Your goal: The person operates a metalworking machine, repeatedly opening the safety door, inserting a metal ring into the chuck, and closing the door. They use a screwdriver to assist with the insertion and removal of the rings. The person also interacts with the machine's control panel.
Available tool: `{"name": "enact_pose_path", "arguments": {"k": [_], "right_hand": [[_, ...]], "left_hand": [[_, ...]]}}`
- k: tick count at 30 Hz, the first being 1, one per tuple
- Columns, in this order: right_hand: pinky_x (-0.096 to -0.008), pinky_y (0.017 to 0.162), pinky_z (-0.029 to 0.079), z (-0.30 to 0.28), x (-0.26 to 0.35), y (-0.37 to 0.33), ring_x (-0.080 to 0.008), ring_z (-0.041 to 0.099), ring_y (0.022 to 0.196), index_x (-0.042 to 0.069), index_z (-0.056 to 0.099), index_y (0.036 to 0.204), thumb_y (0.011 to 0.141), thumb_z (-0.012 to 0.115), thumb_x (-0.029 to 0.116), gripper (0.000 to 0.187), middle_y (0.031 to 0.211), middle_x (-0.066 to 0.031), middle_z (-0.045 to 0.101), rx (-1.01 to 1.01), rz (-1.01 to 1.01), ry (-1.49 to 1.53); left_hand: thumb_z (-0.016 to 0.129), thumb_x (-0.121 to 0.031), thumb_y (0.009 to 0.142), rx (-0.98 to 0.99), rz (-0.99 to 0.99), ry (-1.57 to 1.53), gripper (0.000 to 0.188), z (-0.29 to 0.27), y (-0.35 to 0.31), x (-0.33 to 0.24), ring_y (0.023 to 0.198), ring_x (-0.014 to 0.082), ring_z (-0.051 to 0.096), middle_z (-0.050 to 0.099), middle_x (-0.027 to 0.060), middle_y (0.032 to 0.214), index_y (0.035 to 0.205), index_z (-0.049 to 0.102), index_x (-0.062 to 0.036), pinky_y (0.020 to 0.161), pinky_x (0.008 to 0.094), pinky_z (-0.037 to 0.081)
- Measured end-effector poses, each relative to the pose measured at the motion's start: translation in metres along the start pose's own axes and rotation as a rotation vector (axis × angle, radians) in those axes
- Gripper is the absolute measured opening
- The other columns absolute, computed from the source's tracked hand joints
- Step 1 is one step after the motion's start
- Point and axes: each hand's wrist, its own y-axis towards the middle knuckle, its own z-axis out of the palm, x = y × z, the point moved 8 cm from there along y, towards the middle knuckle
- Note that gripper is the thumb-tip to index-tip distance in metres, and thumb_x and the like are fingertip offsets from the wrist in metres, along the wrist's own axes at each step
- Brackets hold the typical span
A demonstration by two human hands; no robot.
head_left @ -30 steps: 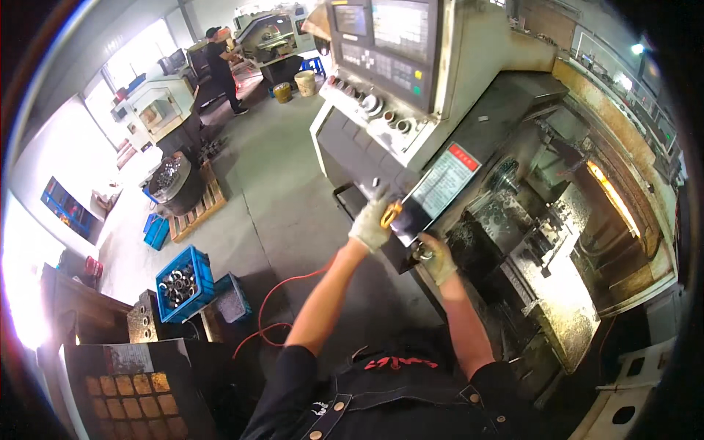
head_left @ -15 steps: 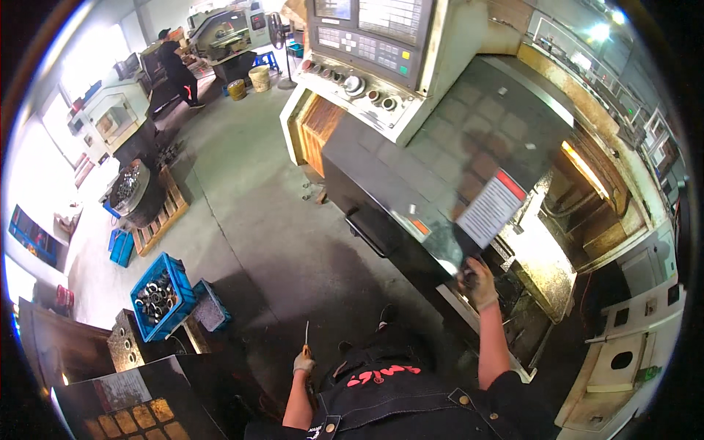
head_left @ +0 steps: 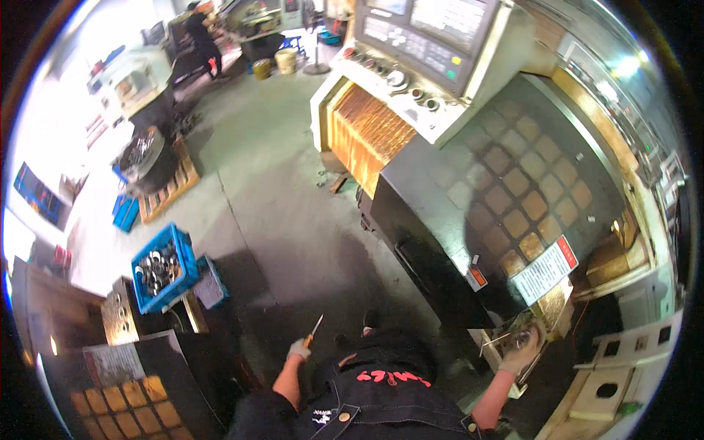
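In my left hand (head_left: 297, 350), low at the centre-left, the fingers are wrapped round the orange handle of a tool (head_left: 314, 330) with a slim, pale metal blade pointing up and away. Its exact kind is too small to tell. My right hand (head_left: 522, 350) is at the lower right, just below the black sliding door (head_left: 447, 213) of a machine. Its gloved fingers curl about a greyish, roundish thing that I cannot make out. A thin light rod (head_left: 497, 339) shows beside those fingers. On the door are a gridded window and a white label (head_left: 545, 271) with a red end.
A control panel (head_left: 422, 51) with knobs stands above the door. At left, a blue crate (head_left: 165, 268) of metal rings sits beside a smaller blue crate (head_left: 211, 282). Farther off are a drum (head_left: 150, 161) on a wooden pallet and a person (head_left: 199, 37) near other machines.
The machine door has slid right, covering the lit opening. My right hand has moved right and down, off the door's lower edge. My left hand keeps the orange-handled tool; the whole view has shifted.
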Motion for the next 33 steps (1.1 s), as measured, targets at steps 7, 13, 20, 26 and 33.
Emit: {"name": "enact_pose_path", "arguments": {"k": [7, 13, 20, 26, 33], "right_hand": [[-0.0243, 0.06, 0.045, 0.2, 0.102, -0.108, -0.0154, 0.053, 0.077, 0.002, 0.055, 0.103, 0.085, 0.056, 0.015, 0.022, 0.094, -0.0073, 0.054, 0.753, -0.054, 0.201], [-0.0348, 0.078, 0.046, 0.347, -0.012, -0.286, -0.0231, 0.055, 0.091, 0.0, 0.055, 0.111, 0.081, 0.055, 0.008, 0.031, 0.1, -0.0123, 0.058, 1.448, 0.987, 0.569], [-0.034, 0.08, 0.053, 0.435, 0.044, -0.449, -0.0287, 0.056, 0.103, 0.003, 0.054, 0.111, 0.092, 0.051, 0.025, 0.029, 0.115, -0.0158, 0.056, 1.858, 1.743, 0.592], [-0.0299, 0.071, 0.055, 0.499, 0.022, -0.538, -0.0289, 0.06, 0.095, 0.007, 0.056, 0.106, 0.092, 0.052, 0.023, 0.021, 0.109, -0.0148, 0.059, 2.032, 1.78, 0.345], [-0.0388, 0.086, 0.052, 0.539, 0.021, -0.628, -0.0315, 0.055, 0.107, 0.002, 0.055, 0.112, 0.089, 0.053, 0.01, 0.025, 0.112, -0.0206, 0.057, 2.015, 2.139, 0.198]], "left_hand": [[0.056, -0.01, 0.071, -0.054, 0.126, -0.08, 0.031, -0.067, -0.016, -0.067, 0.103, 0.0351, 0.057, 0.061, 0.0185, 0.106, 0.102, 0.06, -0.006, 0.086, 0.0418, 0.046], [0.057, -0.01, 0.069, -0.204, -0.018, -0.268, 0.039, -0.052, -0.047, -0.036, 0.101, 0.035, 0.057, 0.061, 0.0182, 0.104, 0.108, 0.059, -0.0088, 0.085, 0.0415, 0.046], [0.057, -0.014, 0.071, -0.242, -0.479, -0.439, 0.034, 0.046, -0.109, 0.09, 0.101, 0.0359, 0.058, 0.062, 0.018, 0.105, 0.105, 0.06, -0.0102, 0.084, 0.0404, 0.047], [0.057, -0.013, 0.071, -0.293, -0.804, -0.672, 0.034, 0.057, -0.185, 0.114, 0.101, 0.0372, 0.057, 0.062, 0.0184, 0.105, 0.105, 0.059, -0.0106, 0.085, 0.041, 0.047], [0.054, -0.013, 0.072, -0.469, -0.99, -0.859, 0.03, 0.0, -0.222, 0.089, 0.099, 0.0399, 0.056, 0.061, 0.0222, 0.103, 0.101, 0.059, -0.0075, 0.083, 0.0448, 0.046]]}}
